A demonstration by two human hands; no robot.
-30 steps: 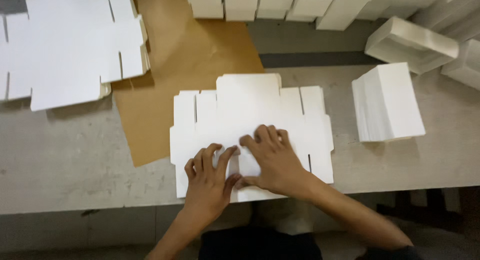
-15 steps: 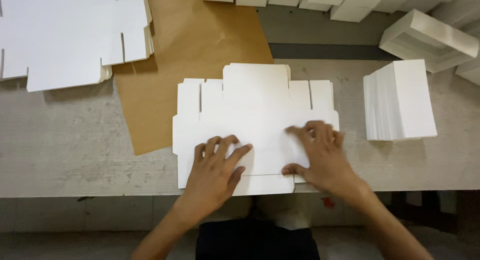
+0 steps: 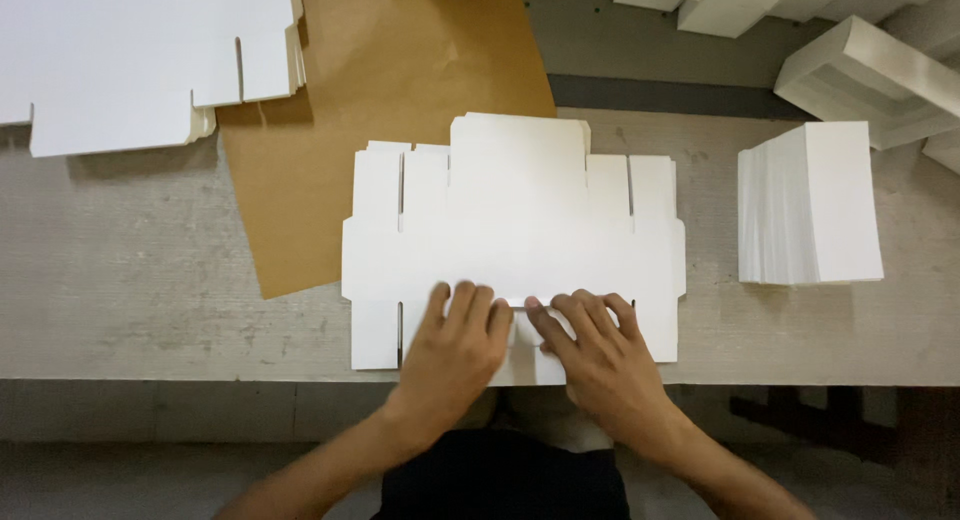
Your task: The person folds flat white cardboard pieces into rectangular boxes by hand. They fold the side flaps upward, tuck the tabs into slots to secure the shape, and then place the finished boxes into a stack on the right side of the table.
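Pressing flat, your left hand [image 3: 455,345] and right hand [image 3: 595,350] pin the box blank's [image 3: 515,235] near flap down, fingers spread, gripping nothing.

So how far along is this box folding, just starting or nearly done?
Early on this one. Already done: folded white boxes lie along the far edge. In hand: the left hand and right hand press the near middle flap of a flat box blank, otherwise unfolded. Left: that blank's other flaps, plus the blank pile at far left. A white sheet stack sits to the right.
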